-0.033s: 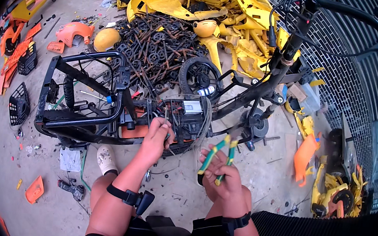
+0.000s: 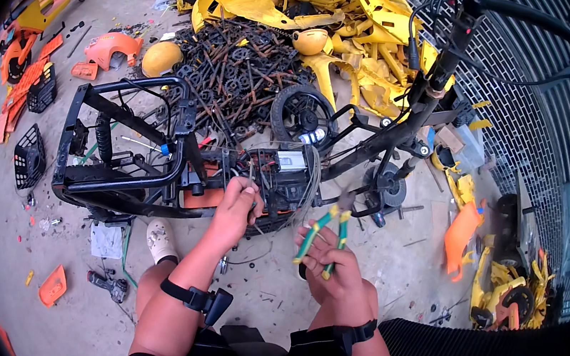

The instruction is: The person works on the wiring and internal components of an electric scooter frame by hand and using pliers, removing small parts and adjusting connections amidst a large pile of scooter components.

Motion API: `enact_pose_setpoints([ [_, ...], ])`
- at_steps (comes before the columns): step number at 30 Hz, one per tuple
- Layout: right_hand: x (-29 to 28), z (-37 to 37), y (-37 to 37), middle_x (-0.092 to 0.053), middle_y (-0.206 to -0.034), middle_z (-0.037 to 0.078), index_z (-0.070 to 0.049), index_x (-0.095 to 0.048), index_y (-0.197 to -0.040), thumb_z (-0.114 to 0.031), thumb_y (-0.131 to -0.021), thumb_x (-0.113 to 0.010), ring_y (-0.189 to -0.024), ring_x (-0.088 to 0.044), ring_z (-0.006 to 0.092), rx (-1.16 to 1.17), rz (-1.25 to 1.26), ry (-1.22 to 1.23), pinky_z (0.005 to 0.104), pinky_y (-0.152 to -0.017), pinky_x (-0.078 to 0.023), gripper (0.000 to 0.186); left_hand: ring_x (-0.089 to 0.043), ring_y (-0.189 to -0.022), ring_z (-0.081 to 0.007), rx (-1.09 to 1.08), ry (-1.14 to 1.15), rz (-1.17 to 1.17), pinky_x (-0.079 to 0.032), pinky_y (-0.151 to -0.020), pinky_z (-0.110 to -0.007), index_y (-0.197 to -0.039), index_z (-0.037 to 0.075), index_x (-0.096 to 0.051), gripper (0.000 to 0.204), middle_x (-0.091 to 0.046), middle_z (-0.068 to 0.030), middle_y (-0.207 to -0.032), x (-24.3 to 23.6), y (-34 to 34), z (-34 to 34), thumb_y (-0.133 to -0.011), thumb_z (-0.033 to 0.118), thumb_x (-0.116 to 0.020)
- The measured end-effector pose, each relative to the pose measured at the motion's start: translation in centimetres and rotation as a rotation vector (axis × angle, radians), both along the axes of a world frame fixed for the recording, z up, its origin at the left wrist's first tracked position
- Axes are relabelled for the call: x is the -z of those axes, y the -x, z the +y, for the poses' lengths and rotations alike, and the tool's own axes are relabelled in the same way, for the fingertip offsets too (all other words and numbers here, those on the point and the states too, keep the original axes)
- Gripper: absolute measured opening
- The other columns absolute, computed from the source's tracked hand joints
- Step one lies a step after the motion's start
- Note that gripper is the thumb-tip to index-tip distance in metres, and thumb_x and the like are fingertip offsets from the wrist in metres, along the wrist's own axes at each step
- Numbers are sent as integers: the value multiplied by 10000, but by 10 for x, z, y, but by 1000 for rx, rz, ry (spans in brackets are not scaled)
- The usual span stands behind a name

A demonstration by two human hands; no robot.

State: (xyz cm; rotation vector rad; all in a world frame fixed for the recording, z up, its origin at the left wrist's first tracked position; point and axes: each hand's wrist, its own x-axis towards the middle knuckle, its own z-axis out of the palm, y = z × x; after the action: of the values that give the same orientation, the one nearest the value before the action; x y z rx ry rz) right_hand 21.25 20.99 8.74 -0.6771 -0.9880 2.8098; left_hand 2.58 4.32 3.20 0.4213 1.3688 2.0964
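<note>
Green-and-yellow-handled pliers (image 2: 319,234) are in my right hand (image 2: 338,268), their handles spread and dark jaws pointing up and away. My right hand is just to the near right of a stripped black scooter frame (image 2: 175,163). My left hand (image 2: 238,204) is closed over the frame's middle, beside a bundle of wires. A thin shaft and a bit of green show at its fingers, but what it grips is mostly hidden. Grey cables (image 2: 313,182) loop down between the hands, next to an open compartment with a silver box (image 2: 291,161).
Beyond the frame lie a heap of rusty metal parts (image 2: 234,74), a loose wheel (image 2: 302,115) and a pile of yellow panels (image 2: 364,15). A cordless drill (image 2: 109,286) and an orange piece (image 2: 52,286) lie at left. A black ribbed hose (image 2: 478,355) crosses the lower right.
The pliers and my right hand have shifted slightly left, and the dark jaws show more clearly. My left hand stays in place.
</note>
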Motion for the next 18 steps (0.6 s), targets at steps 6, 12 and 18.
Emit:
enact_pose_setpoints([
  [6,25,-19,29,-471,-1473,208,30,-325,-1513,117,-791,-441,-1341,-504,348,-175,-230,-239,520,-1026,-502,736,-509,-643,-60,7,301,118,-427,-583,-211,-1071,34,-611,152,-633,-12,-803,-9,1,-16,-1046,171,-550],
  [12,64,-30,36,-537,-1339,99,-11,-437,-1444,132,-838,-657,-1237,-538,214,-344,-325,-578,416,-983,-544,660,-543,-666,-53,-6,479,283,-452,-602,-226,-1061,-11,-688,179,-678,-13,-818,-9,0,-17,-1011,141,-608],
  [18,79,-35,34,-594,-1159,74,-37,-430,-1462,11,-819,-714,-1026,-566,170,-369,-267,-697,313,-912,-470,704,-617,-734,-114,22,529,384,-496,-682,-271,-1046,-20,-674,154,-680,-50,-817,1,1,-13,-992,115,-622],
])
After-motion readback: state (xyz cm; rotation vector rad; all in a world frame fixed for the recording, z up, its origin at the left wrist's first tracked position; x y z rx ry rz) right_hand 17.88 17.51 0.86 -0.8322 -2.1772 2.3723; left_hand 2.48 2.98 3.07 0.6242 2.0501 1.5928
